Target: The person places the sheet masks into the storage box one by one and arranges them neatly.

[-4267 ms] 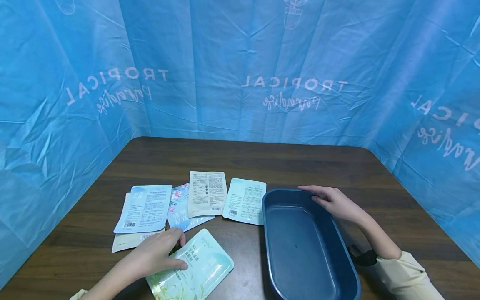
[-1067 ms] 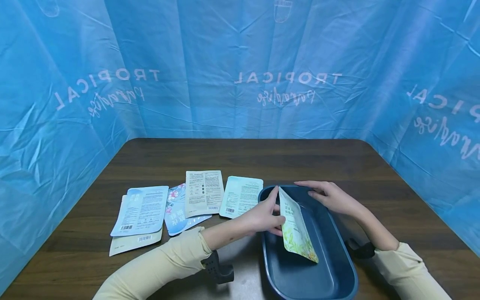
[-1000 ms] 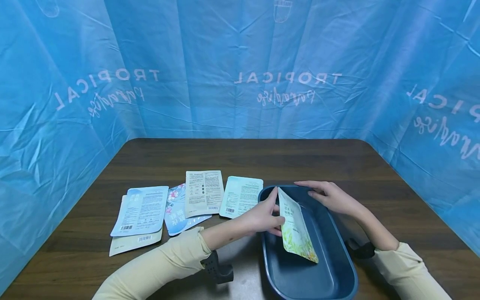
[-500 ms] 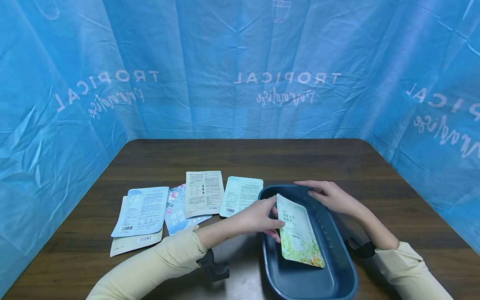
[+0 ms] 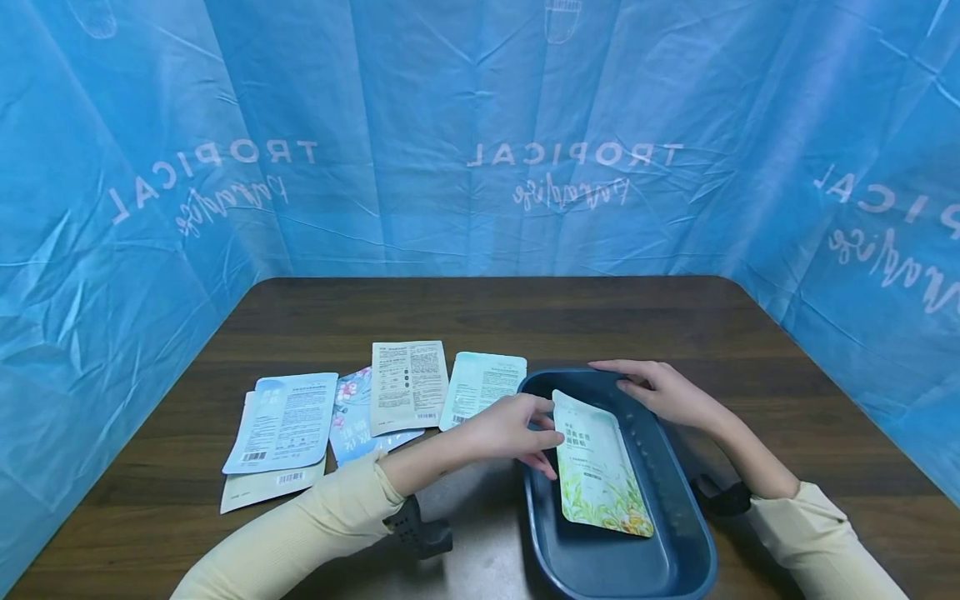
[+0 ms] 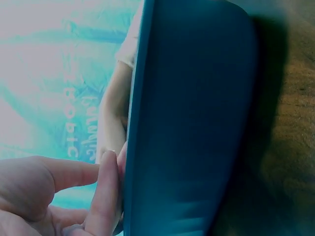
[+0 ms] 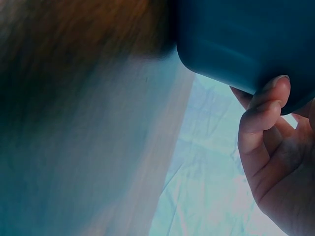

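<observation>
Inside the tray, by the head view alone: green packet, printed front up, aslant of the long walls. At its left edge, left hand, fingers loosely bent and apart with nothing pinched; from above, contact with the packet hard to judge. From the left wrist, mostly the tray's outer wall, dark and close, beside the same bent fingers.

At the tray's far right corner, right hand, pinching the rim: from the head, thumb over the edge; from the right wrist, fingertips curled against the outside.

Only from the head, left of the tray: mint packet, partly behind the left hand; cream packet, just beside, overlapping a flowered packet; then blue packet over a white packet.

Beneath everything, brown table; beyond, blue curtain, mirrored lettering across.
</observation>
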Available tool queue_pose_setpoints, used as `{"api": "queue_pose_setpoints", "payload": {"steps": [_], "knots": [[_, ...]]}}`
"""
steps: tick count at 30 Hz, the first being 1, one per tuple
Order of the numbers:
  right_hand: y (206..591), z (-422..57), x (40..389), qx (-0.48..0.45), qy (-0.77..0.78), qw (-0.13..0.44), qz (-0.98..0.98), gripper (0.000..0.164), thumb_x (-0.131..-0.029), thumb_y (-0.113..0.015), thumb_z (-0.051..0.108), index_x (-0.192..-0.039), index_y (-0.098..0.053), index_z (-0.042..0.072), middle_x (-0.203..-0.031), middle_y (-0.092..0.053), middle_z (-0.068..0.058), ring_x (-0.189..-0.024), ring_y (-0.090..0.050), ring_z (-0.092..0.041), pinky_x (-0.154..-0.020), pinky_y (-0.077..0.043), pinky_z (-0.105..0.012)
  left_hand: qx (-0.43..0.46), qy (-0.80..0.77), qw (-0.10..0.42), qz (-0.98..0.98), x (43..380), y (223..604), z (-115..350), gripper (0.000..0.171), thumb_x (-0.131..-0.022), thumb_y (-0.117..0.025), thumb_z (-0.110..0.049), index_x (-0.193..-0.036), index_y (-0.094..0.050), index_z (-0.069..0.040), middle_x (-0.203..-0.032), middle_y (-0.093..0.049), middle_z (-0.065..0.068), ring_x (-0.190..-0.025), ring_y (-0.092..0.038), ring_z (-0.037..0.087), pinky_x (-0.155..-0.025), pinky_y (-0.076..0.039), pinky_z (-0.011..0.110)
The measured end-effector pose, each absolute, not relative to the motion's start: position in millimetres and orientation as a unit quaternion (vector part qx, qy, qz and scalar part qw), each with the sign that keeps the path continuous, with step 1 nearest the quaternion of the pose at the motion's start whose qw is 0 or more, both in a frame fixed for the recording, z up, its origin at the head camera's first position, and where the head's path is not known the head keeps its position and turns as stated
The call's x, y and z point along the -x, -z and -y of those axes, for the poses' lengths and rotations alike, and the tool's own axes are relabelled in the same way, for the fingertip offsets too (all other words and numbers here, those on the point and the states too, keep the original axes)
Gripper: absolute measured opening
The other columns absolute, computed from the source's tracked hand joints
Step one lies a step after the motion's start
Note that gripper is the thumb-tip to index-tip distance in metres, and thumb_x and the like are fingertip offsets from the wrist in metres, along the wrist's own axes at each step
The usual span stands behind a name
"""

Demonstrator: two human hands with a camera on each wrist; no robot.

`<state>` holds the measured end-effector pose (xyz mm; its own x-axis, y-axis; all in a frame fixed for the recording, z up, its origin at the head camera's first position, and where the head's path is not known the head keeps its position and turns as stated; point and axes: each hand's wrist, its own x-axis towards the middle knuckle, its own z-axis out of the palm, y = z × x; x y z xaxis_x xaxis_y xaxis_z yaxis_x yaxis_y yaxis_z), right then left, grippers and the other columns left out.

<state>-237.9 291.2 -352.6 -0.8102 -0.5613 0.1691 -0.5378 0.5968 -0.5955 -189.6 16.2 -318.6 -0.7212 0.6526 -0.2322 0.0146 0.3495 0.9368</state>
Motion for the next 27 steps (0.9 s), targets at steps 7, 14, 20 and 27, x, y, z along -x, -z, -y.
{"api": "queue_pose_setpoints", "payload": {"steps": [7,14,20,27], "knots": [[353,-292,239,0.315,0.328,0.016,-0.891,0.042,-0.094,-0.049,-0.006,-0.135,-0.050,0.004,-0.128,-0.055,-0.012,-0.093,-0.056,-0.021,-0.075,-0.046,-0.033,-0.239,-0.539,0.285,-0.756,190,319,-4,0.045,-0.093,-0.058,-0.007,-0.134,-0.044,0.006,-0.115,-0.060,0.013,-0.067,-0.067,0.023,-0.067,-0.053,0.028],[353,-292,239,0.309,0.312,0.006,-0.898,0.043,-0.094,-0.050,-0.004,-0.135,-0.050,0.007,-0.129,-0.055,-0.010,-0.101,-0.056,-0.019,-0.082,-0.046,-0.038,-0.254,-0.559,0.253,-0.747,187,316,18,0.043,-0.093,-0.059,-0.009,-0.133,-0.048,0.003,-0.123,-0.056,0.016,-0.072,-0.067,0.028,-0.072,-0.053,0.031],[352,-291,239,0.314,0.305,-0.001,-0.899,0.043,-0.093,-0.050,-0.006,-0.135,-0.050,0.006,-0.129,-0.054,-0.011,-0.110,-0.055,-0.025,-0.086,-0.045,-0.045,-0.257,-0.583,0.228,-0.736,187,314,47,0.045,-0.094,-0.056,-0.008,-0.135,-0.044,0.005,-0.126,-0.054,0.018,-0.079,-0.067,0.029,-0.077,-0.052,0.034],[353,-291,238,0.318,0.308,-0.002,-0.897,0.043,-0.093,-0.050,-0.007,-0.134,-0.051,0.005,-0.128,-0.055,-0.011,-0.110,-0.055,-0.026,-0.087,-0.045,-0.046,-0.252,-0.577,0.178,-0.756,191,302,77,0.045,-0.095,-0.056,-0.009,-0.136,-0.043,0.004,-0.125,-0.055,0.018,-0.083,-0.067,0.028,-0.081,-0.050,0.035]]}}
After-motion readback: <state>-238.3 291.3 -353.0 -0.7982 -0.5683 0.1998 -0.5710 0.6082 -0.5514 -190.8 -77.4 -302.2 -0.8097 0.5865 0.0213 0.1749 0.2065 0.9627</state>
